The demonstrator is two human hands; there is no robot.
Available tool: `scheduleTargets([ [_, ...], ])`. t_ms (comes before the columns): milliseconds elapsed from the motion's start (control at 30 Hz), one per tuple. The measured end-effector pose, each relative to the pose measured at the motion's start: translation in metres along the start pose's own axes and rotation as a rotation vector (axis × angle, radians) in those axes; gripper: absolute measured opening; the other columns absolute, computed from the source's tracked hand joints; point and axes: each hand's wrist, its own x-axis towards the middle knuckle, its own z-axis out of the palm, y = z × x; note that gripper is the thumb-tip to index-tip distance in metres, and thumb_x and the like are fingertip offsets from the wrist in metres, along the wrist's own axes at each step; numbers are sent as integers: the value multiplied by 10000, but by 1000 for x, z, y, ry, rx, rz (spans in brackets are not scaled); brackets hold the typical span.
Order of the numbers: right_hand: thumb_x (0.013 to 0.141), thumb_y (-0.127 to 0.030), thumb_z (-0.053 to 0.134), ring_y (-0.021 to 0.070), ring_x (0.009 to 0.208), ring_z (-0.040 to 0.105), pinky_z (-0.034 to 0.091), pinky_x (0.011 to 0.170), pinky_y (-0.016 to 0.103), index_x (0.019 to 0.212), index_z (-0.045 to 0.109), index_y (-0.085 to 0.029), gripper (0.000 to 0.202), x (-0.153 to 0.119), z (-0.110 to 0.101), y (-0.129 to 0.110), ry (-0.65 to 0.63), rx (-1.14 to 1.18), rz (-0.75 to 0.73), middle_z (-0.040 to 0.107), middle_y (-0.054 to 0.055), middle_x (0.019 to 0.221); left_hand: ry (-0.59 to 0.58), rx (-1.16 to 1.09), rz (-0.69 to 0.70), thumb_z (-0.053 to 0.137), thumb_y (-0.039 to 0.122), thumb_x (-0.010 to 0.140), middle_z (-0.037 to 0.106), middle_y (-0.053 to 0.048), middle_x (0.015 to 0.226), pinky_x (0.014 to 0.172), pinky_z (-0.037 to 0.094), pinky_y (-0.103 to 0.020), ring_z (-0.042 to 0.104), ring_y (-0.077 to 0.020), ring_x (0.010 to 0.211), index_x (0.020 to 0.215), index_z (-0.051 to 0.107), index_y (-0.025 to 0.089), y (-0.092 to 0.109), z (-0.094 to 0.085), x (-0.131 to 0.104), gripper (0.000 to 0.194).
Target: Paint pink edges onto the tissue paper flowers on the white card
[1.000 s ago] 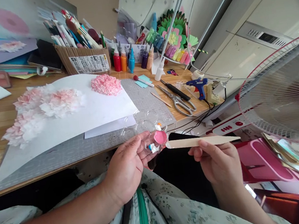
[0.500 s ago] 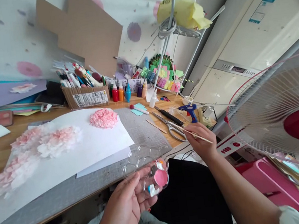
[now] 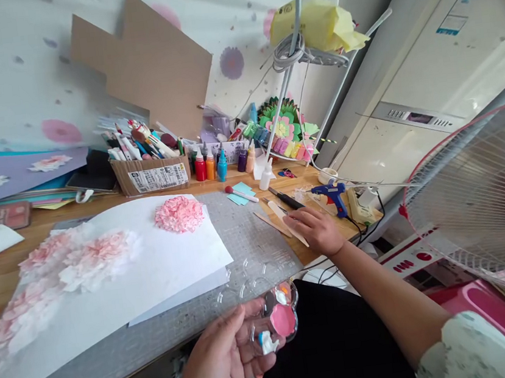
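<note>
My left hand (image 3: 221,352) is closed around the edge of a clear plastic paint palette (image 3: 294,301), flower-shaped with round wells. Pink paint (image 3: 283,320) fills one well; others show white with touches of blue and orange. Over the right side of the table, my right hand (image 3: 317,230) reaches palm down, fingers bent around something I cannot make out. A pale flat strip (image 3: 288,224) lies at its fingertips, beside a thin wooden stick (image 3: 271,224). The black-handled tool (image 3: 287,197) is just behind the hand. Scissors there are mostly hidden.
White paper (image 3: 174,263) bears pink-white paper flowers (image 3: 100,260) and a pink ruffled flower (image 3: 179,214). Paint bottles (image 3: 210,165) and a box of brushes (image 3: 152,174) stand behind. A blue glue gun (image 3: 332,194) and a fan (image 3: 477,186) are at right.
My right hand has moved left and down onto the tools, and the thin brush it held no longer shows. The pale strip has appeared. My left hand still holds the palette; the view shifted slightly.
</note>
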Motion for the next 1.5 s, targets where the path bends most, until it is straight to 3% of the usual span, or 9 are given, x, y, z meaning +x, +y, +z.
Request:
scheduleTargets([
  [333, 959, -380, 591, 213, 1097, 629, 558, 932, 440, 1242, 601, -195, 338, 22, -11, 28, -197, -134, 250, 612, 98, 1286, 15, 17, 15, 512, 311, 994, 785, -197, 1029, 735, 562, -351, 747, -263, 852, 1144, 702, 78, 5, 8, -7, 336],
  [500, 960, -383, 590, 215, 1107, 625, 553, 941, 444, 1237, 603, -195, 335, 47, -22, -2, -272, -136, 351, 609, 99, 1292, 83, 10, 18, 493, 258, 1000, 790, -192, 1012, 680, 571, -317, 746, -229, 799, 1124, 713, 76, 9, 13, -9, 311],
  [633, 951, -388, 605, 216, 1082, 636, 564, 914, 440, 1247, 593, -178, 363, 68, -13, -36, -453, -27, 328, 618, 98, 1266, 71, 22, 46, 497, 240, 1000, 797, -134, 869, 651, 576, -293, 728, -192, 715, 1060, 739, 98, 9, 13, -11, 287],
  [767, 950, -389, 606, 217, 1076, 639, 567, 906, 440, 1256, 587, -176, 373, 76, -2, -50, -543, 22, 380, 619, 97, 1261, 65, 45, 61, 505, 258, 997, 798, -120, 899, 646, 582, -295, 718, -185, 699, 1070, 746, 118, 8, 10, -14, 288],
  [1200, 950, -388, 607, 216, 1073, 639, 569, 901, 437, 1263, 583, -177, 379, 68, -11, -40, -450, 166, 516, 617, 97, 1263, 63, 30, 68, 613, 292, 928, 800, -138, 938, 648, 579, -303, 737, -222, 749, 1071, 747, 116, 0, 6, -12, 264],
  [1367, 951, -389, 604, 217, 1083, 636, 563, 914, 442, 1245, 594, -178, 362, 59, -23, -20, -350, 104, 609, 619, 95, 1263, 55, 42, 49, 629, 306, 933, 800, -136, 910, 648, 579, -302, 750, -234, 748, 1102, 728, 117, -2, 4, -12, 272],
  [1500, 950, -389, 606, 220, 1089, 634, 562, 918, 446, 1251, 590, -178, 368, 68, -25, 0, -277, 67, 679, 616, 97, 1269, 55, 72, 26, 653, 337, 921, 798, -144, 910, 605, 571, -288, 749, -229, 706, 1135, 710, 112, -2, 5, -10, 316],
])
